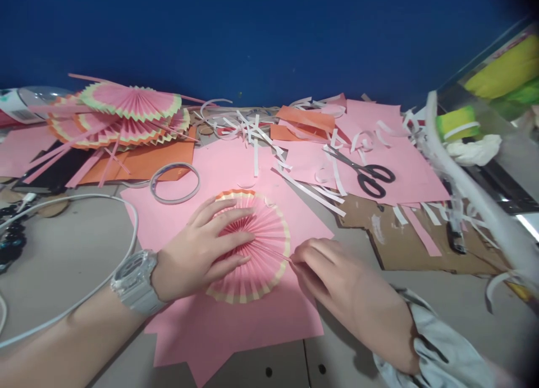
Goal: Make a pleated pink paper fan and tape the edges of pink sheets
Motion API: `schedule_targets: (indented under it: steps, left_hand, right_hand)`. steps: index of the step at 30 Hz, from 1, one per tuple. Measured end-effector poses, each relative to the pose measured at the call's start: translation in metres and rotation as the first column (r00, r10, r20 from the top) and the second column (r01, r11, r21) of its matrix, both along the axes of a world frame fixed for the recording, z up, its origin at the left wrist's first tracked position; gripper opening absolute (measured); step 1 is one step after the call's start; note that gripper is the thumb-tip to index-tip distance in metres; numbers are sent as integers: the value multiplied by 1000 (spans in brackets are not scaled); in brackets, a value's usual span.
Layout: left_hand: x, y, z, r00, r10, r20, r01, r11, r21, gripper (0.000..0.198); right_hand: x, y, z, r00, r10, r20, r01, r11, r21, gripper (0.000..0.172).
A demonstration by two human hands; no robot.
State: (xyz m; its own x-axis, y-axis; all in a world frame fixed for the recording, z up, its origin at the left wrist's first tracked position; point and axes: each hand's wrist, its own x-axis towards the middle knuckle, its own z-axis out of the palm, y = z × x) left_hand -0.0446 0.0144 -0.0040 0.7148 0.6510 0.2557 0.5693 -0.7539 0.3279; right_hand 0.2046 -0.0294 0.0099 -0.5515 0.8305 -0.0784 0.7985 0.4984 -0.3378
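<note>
Directly beneath left fingers [233, 242], paper fan [268, 236] (pink)

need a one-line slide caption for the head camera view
Left hand spread across a round pleated pink paper fan, right hand pinching at its rim, scissors and white strips lying beyond.

- Grey tabletop [80, 239], two dark round spots [268, 371] at its near side
- Pink paper [185, 340], spread over the middle, jagged along its near edge
- Brown cardboard [404, 250], lying on the right
- White cable [84, 196], looping across the left
</note>
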Motion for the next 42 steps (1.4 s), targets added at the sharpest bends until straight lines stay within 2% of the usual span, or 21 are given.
schedule_targets:
  steps: [2,4,6,8,10,12,15,16,18,22,24,25,31,38,42]
  left_hand:
    - [-2,-1,2,990,62,123,-64,998,11,23]
    - [-5,-1,4,936,182,303,-188,982,-8,20]
    - [-8,0,4,793,326,515,-341,938,-68,19]
    - [-10,3,2,624,425,655,-454,880,-138,19]
    - [-10,7,-2,540,477,693,-501,844,-191,20]
    - [-12,10,-6,469,560,683,-500,806,-317,20]
    - [-15,13,-8,369,689,624,-446,720,-531,19]
    - [-17,14,-8,375,705,602,-436,707,-557,20]
    - [-18,13,-5,456,684,569,-447,729,-519,20]
    - [-15,9,4,764,506,399,-413,860,-300,11]
    - [-11,7,6,870,415,268,-373,907,-194,10]
    - [-10,6,6,898,388,207,-360,919,-159,11]
    - [-8,6,0,932,361,39,-348,919,-186,18]
    - [-8,8,0,936,351,38,-339,923,-181,16]
    - [-8,7,2,919,386,85,-371,917,-148,15]
  right_hand:
    - [1,1,-3,1000,-5,13,4,999,47,10]
    - [3,3,-5,1000,-12,24,9,992,126,12]
    - [5,7,-6,999,-7,37,-2,971,240,16]
    - [7,11,-5,999,22,37,-34,930,366,19]
    - [8,16,-5,998,67,17,-67,888,454,21]
    - [9,20,-6,995,103,-13,-83,866,492,23]
    - [10,25,-9,991,134,-28,-109,892,438,26]
    - [10,26,-11,989,145,-23,-123,905,408,29]
    - [12,27,-16,985,170,-19,-152,923,354,33]
    - [14,30,-22,985,156,-77,-131,958,255,21]
    - [16,31,-22,986,129,-103,-105,973,206,15]
    - [17,32,-22,987,114,-110,-91,977,191,13]
    - [21,39,-13,992,36,-118,-18,989,149,10]
    - [23,41,-9,995,-52,-86,60,994,94,17]
    - [21,39,-7,987,-89,-132,87,996,-21,17]
